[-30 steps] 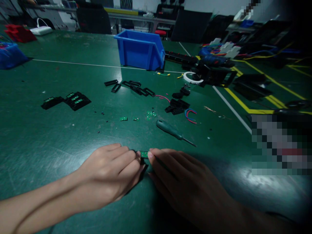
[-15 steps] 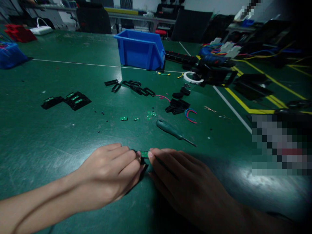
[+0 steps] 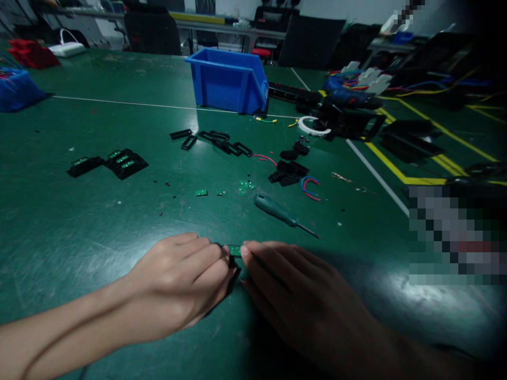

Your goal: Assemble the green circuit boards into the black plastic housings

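Note:
Between my two hands is a small green circuit board (image 3: 235,250), with a dark edge along it that may be a black plastic housing. My left hand (image 3: 184,282) is closed, its thumb and forefinger pinching the left end. The fingers of my right hand (image 3: 295,287) press on the right end. Most of the piece is covered by my fingers. Just beyond my hands lies a screwdriver (image 3: 277,210) with a dark green handle. Left of it are two loose circuit boards (image 3: 201,193) and a cluster of small green boards (image 3: 246,186).
A blue bin (image 3: 227,84) stands farther back. Black frames (image 3: 225,142) lie in front of it. At left are black housings (image 3: 124,163) holding green boards. To the right are black plastic parts (image 3: 289,172), red and blue wires (image 3: 309,189) and a white ring (image 3: 312,126).

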A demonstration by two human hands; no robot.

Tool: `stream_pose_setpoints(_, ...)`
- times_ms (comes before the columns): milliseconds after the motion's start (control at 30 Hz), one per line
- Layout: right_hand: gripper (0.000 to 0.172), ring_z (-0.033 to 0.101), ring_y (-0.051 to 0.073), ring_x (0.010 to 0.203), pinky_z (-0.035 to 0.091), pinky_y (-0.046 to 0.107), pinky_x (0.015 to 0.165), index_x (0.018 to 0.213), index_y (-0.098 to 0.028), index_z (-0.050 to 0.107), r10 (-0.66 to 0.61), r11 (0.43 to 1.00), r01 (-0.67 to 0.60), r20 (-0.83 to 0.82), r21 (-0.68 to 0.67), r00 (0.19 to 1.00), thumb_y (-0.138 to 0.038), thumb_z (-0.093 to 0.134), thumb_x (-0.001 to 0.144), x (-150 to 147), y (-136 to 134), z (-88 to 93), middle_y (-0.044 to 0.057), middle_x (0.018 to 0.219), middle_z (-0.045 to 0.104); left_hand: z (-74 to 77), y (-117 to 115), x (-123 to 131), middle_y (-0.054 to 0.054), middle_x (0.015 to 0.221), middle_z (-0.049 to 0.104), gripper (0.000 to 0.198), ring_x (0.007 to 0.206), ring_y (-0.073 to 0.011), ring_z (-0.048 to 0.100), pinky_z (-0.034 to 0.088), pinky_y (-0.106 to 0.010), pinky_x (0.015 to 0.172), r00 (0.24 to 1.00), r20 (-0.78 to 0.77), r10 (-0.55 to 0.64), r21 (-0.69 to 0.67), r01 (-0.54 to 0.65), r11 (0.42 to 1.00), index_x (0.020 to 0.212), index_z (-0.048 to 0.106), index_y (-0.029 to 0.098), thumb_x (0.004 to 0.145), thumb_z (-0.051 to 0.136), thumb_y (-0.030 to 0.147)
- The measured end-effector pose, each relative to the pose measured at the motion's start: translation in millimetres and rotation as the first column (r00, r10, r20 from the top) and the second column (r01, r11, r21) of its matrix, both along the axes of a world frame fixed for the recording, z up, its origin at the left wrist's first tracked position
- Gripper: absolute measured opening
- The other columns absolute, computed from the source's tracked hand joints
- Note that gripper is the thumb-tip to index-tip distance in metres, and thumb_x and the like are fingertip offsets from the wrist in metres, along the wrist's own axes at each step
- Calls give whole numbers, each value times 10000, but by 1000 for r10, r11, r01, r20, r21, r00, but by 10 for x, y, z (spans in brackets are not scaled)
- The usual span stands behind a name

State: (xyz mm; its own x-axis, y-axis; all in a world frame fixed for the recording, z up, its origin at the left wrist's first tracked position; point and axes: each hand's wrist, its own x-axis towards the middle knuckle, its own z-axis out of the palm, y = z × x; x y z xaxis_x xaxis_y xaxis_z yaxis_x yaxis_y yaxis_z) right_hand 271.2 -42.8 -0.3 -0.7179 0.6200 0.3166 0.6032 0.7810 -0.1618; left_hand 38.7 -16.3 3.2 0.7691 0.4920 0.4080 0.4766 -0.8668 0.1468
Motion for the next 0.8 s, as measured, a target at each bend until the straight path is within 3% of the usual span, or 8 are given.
stream_pose_setpoints(800, 259, 654, 219, 990, 593, 353, 864, 1205, -83, 634, 3, 1000, -3, -11, 10, 1000, -132, 536, 970, 1, 10, -4, 137, 1151, 685, -7, 1, -14, 7, 653, 524, 228, 576, -122, 441, 289, -315, 561, 1000, 2, -7, -13, 7, 1000, 737, 549, 160, 961, 524, 126)
